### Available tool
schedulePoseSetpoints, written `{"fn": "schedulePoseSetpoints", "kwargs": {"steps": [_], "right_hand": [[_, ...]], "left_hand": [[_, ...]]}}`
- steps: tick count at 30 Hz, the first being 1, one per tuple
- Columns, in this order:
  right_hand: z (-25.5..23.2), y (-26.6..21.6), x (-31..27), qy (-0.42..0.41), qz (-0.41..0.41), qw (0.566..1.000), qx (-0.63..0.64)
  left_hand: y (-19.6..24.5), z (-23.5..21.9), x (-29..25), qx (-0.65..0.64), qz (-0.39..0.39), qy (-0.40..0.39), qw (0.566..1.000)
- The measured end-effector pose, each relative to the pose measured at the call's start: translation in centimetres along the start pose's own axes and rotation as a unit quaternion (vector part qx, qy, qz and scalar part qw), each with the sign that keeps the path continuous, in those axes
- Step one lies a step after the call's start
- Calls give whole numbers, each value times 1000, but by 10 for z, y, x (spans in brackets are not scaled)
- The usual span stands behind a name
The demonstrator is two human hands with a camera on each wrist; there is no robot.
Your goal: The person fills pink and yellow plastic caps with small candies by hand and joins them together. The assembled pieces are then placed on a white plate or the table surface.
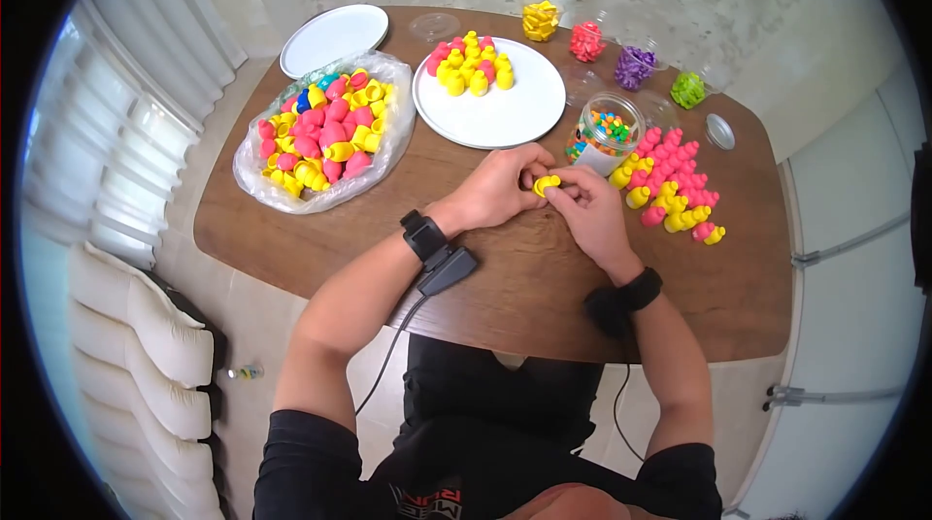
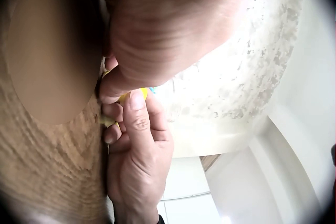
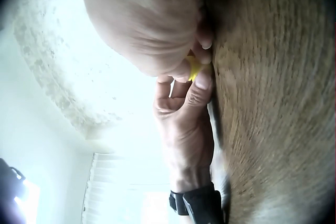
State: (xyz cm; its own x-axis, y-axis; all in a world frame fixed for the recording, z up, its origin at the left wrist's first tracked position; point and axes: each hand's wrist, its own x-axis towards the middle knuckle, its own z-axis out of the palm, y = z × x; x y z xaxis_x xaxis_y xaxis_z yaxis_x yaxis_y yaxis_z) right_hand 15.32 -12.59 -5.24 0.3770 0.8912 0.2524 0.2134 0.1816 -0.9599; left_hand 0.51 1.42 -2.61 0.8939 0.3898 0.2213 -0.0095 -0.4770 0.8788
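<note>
At the far left of the brown wooden worktop [image 1: 485, 292], a round white plate [image 1: 334, 39] lies at the back edge. Just in front of it, a clear plastic bag [image 1: 390, 163] holds many pink and yellow rounded pieces [image 1: 307, 145], with a few blue and teal among them. Further right, a clear round lid [image 1: 434, 27] lies behind a second round white plate [image 1: 466, 127], which bears a cluster of upright yellow and pink bottle-shaped pieces [image 1: 479, 83].

At the centre, in front of the second plate, the left hand [image 1: 490, 192] pinches a small glossy yellow plastic piece [image 1: 546, 184] between curled fingers and thumb. The right hand [image 1: 592, 217] pinches the same piece from the other side, so both grips are closed on it; the fingers partly hide it. Each wrist wears a black strap.

Just beyond the right hand stands a clear jar [image 1: 594, 159] of small multicoloured pieces. Behind it, clear containers hold yellow [image 1: 541, 21], coral [image 1: 586, 41], purple [image 1: 634, 67] and green [image 1: 688, 90] pieces, in that order. At the right, pink and yellow bottle-shaped pieces [image 1: 670, 170] stand grouped near a small round silver-grey lid [image 1: 719, 132].
</note>
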Motion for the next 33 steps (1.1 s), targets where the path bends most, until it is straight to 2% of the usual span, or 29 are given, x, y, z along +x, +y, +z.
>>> {"fn": "schedulePoseSetpoints", "kwargs": {"steps": [17,20,24,27,29,31,33], "right_hand": [[2,10,3,11,-34,997,-71],[5,6,1,24,11,999,-34],[8,-1,-1,76,-10,995,-56],[2,-3,-4,42,26,996,-74],[2,-10,-6,13,11,994,-104],[1,-24,-9,-20,14,990,-137],[2,-21,-11,-32,-20,990,-139]], "left_hand": [[3,4,0,36,13,13,999],[3,3,-1,36,16,11,999],[1,1,1,58,12,12,998],[1,-1,0,75,8,24,997],[0,-3,0,83,14,38,996],[-2,-6,-1,144,28,37,989],[5,-10,-2,156,19,32,987]]}}
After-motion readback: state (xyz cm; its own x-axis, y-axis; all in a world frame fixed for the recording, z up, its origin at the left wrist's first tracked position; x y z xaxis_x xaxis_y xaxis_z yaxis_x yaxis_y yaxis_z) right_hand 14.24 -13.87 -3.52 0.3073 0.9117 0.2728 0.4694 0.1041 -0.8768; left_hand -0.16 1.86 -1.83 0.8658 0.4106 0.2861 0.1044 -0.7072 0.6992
